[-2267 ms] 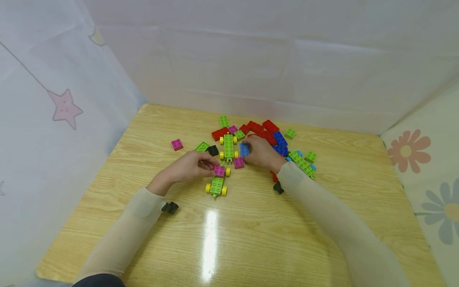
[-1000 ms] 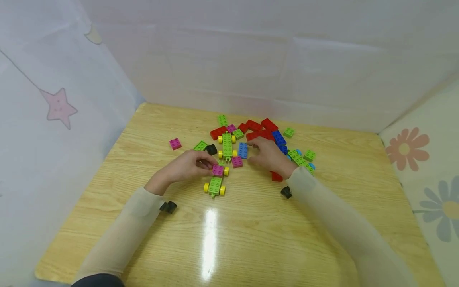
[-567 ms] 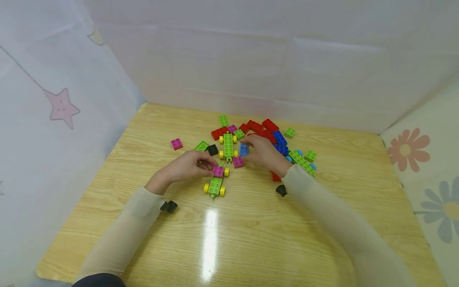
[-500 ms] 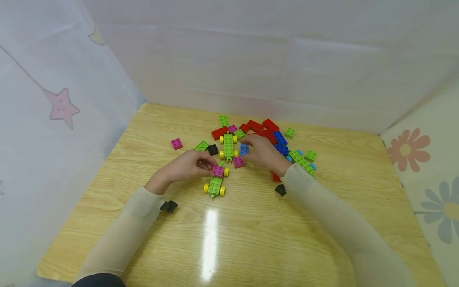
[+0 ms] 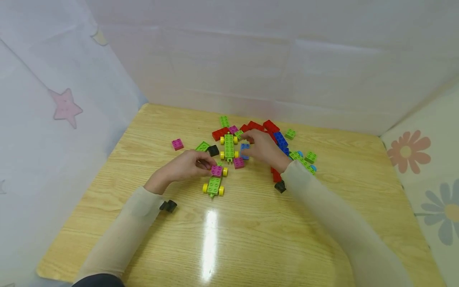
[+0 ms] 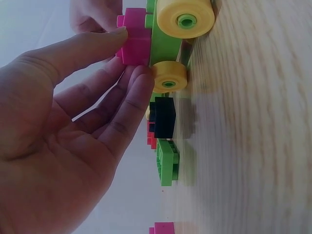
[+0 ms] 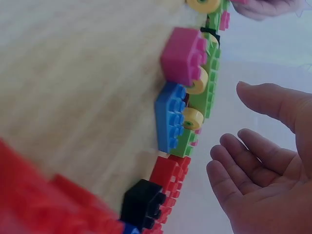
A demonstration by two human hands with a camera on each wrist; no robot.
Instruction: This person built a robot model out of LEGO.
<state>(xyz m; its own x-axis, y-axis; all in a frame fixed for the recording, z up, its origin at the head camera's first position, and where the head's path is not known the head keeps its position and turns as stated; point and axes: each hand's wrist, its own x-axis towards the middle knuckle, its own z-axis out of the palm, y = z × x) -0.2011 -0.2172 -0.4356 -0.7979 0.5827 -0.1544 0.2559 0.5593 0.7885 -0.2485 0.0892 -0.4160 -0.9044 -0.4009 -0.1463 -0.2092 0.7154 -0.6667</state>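
Note:
With thumb and fingers my left hand [image 5: 183,165] pinches a pink toy brick [image 5: 216,171]. That brick sits on one end of a green wheeled base [image 5: 213,186] with yellow wheels, standing on the table. My right hand [image 5: 265,149] hovers over the pile, fingers spread and nothing between them, as the right wrist view [image 7: 270,165] shows. Below its thumb lies a light blue brick [image 5: 245,146], partly covered in the head view. A second green wheeled base [image 5: 229,147] and another pink brick [image 5: 238,163] lie just left of the blue one.
Red bricks [image 5: 271,126], dark blue bricks [image 5: 280,139] and small green bricks [image 5: 311,157] are heaped at the back right. A green base with blue wheels [image 5: 303,161] lies there too. Black pieces [image 5: 168,206] and a pink brick [image 5: 177,144] are scattered at the left.
My right hand drew away from the light blue brick, came back near it, and now has its fingers farther back over the pile. My left hand keeps its pinch on the pink brick.

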